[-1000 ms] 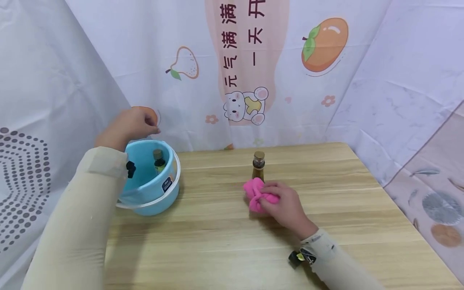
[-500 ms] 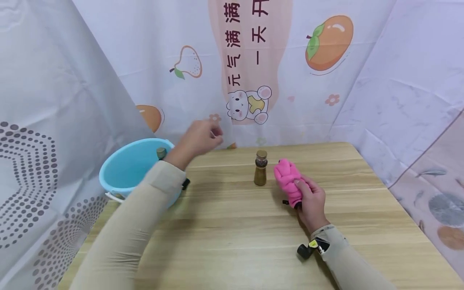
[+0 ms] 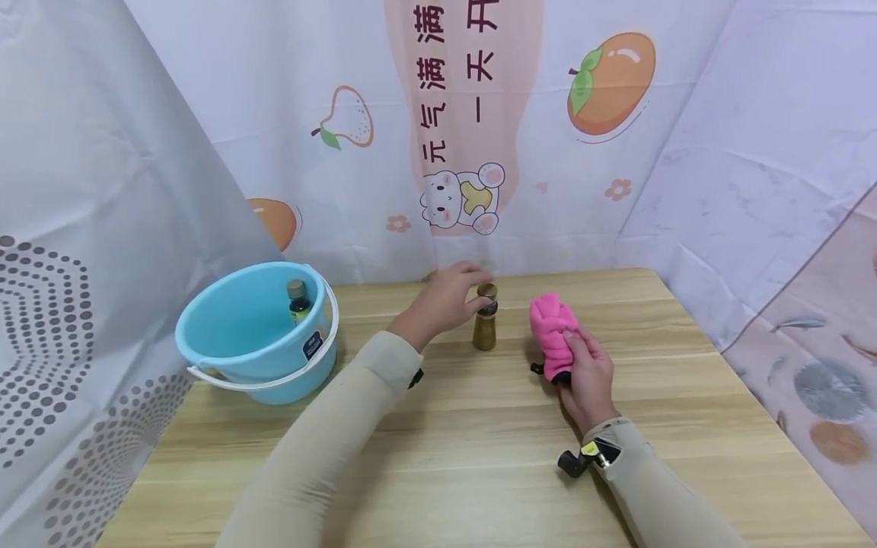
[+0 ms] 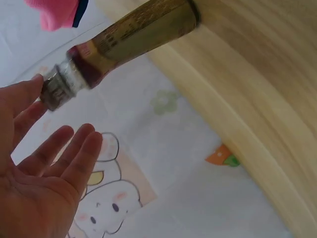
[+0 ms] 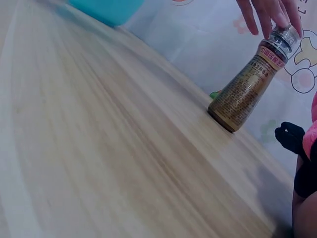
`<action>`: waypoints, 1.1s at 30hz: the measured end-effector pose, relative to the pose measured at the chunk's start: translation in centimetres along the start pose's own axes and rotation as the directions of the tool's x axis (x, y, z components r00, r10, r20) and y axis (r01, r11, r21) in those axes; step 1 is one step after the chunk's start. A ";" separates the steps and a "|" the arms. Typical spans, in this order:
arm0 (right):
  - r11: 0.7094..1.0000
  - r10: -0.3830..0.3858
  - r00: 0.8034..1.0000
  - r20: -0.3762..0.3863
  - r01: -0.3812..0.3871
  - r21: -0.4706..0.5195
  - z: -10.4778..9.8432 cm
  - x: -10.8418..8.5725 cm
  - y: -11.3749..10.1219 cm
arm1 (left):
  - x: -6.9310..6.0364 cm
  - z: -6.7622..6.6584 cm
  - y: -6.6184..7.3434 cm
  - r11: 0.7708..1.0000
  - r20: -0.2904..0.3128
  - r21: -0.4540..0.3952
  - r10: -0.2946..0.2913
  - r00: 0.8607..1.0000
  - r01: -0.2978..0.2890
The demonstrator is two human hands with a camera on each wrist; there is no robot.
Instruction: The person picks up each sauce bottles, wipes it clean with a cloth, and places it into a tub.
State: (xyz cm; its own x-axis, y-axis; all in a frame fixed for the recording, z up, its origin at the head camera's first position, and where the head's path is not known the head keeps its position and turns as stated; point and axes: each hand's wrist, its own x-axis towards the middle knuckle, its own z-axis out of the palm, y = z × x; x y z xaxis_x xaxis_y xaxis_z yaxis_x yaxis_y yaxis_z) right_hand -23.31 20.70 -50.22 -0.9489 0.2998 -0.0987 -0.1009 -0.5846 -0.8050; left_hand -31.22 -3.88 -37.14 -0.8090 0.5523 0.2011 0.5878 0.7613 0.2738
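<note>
A small brown glass bottle (image 3: 485, 333) with a printed label and a ring-necked cap stands upright on the table. My left hand (image 3: 445, 303) reaches over to it from the left, thumb and forefinger at its cap; in the left wrist view the other fingers of the left hand (image 4: 54, 183) are stretched out beside it. To the bottle's right, my right hand (image 3: 592, 373) grips a pink, soft, folded fabric thing (image 3: 550, 331) with black trim. Only a pink and black edge of this fabric thing (image 5: 311, 141) shows in the right wrist view.
At the left of the wooden table (image 3: 438, 472) stands a light blue bucket (image 3: 288, 384) with a white handle (image 3: 267, 385). Inside it is a dark bottle (image 3: 298, 301) with a greenish-gold cap. A printed curtain (image 3: 356, 190) hangs behind the table's back edge.
My left hand has moved right from above the bucket to the brown bottle's cap. The right hand has drawn the pink fabric thing right, away from the bottle, and turned it more upright.
</note>
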 end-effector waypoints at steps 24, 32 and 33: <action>0.826 0.001 0.988 0.154 0.086 -0.557 1.7 -0.6 1.8 | -7.0 0.6 -1.2 0.951 -0.167 -0.308 -0.058 0.984 0.003; 0.864 0.047 0.975 0.219 0.071 -0.499 3.4 -2.2 3.1 | -9.9 1.8 -0.6 0.936 -0.291 -0.351 -0.071 0.954 -0.038; 0.882 0.053 0.975 0.217 0.056 -0.468 3.6 -2.3 3.1 | -10.1 2.0 -0.5 0.937 -0.303 -0.345 -0.063 0.951 -0.048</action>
State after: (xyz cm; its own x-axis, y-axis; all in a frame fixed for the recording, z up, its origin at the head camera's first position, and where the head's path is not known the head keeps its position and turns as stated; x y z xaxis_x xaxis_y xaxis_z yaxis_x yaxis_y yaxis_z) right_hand -22.56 15.45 -50.39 -0.9951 0.0981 -0.0121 -0.0024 -0.1456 -0.9893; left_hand -23.36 -9.12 -41.14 -0.8057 0.3747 0.4587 0.5904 0.5698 0.5716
